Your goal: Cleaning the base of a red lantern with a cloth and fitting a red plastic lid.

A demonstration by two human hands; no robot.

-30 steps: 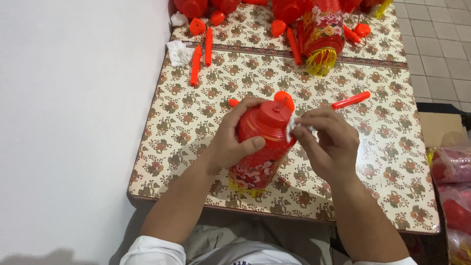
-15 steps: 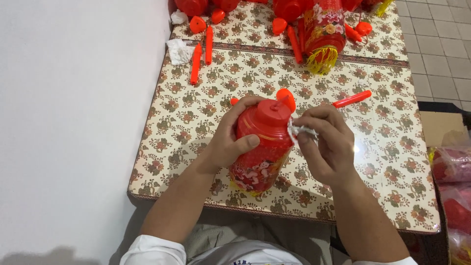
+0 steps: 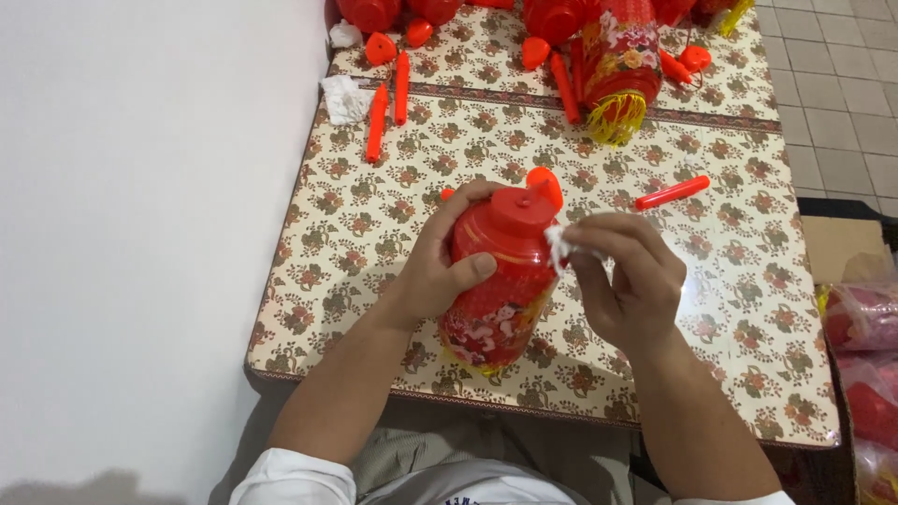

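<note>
Over floral table [image 3: 711, 309] | red barrel lantern [image 3: 496, 281], round cap, tilted | left hand [image 3: 440, 271] grip wraps lantern | right hand [image 3: 627, 281] pinches white scrap [image 3: 559, 248]

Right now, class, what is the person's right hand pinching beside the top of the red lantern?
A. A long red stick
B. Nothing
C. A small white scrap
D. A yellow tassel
C. The right hand pinches a small white scrap at its fingertips, right against the cap of the red lantern, which the left hand grips around its body.
</note>
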